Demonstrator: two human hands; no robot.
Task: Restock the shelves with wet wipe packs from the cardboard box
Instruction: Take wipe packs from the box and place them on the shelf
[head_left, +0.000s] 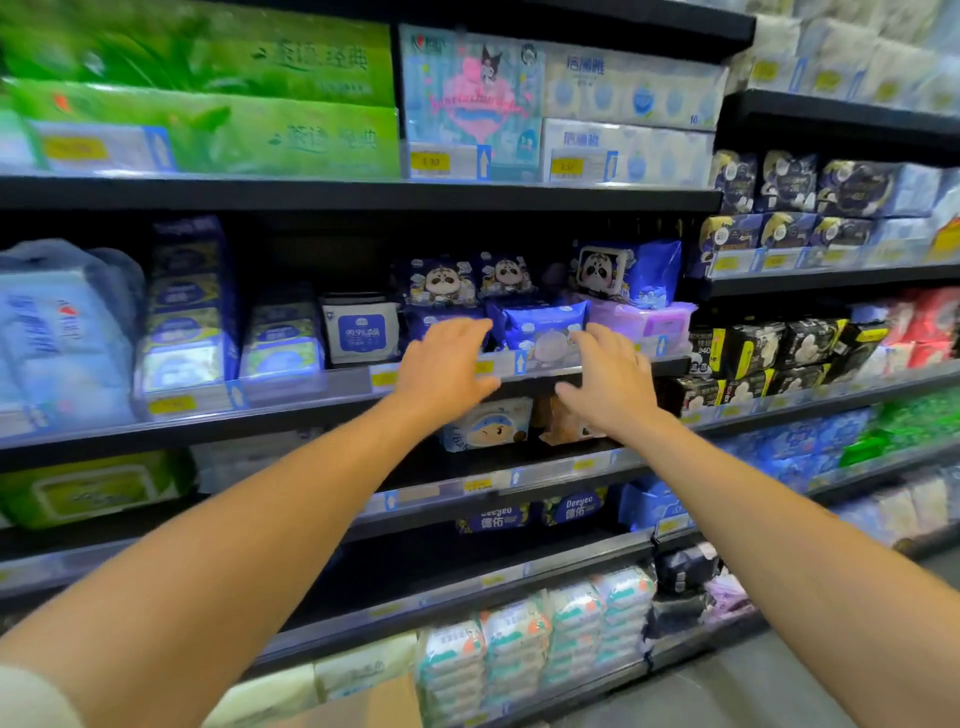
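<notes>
Dark shelving (311, 195) fills the wall in front of the person, crammed with tissue and wipe packs. A corner of the cardboard box (374, 701) shows at the bottom edge, below the arms. Both arms reach to the middle shelf. The left hand (441, 364) and right hand (608, 379) have their fingers spread and grip nothing. They flank a blue wet wipe pack (543, 325) at the shelf front, beneath panda-printed packs (441, 283). I cannot tell whether the fingertips touch it.

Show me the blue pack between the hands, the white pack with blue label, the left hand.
blue pack (543, 325): head view, front face.
white pack (359, 332): head view, blue label.
left hand (441, 371): head view, back of hand.
</notes>
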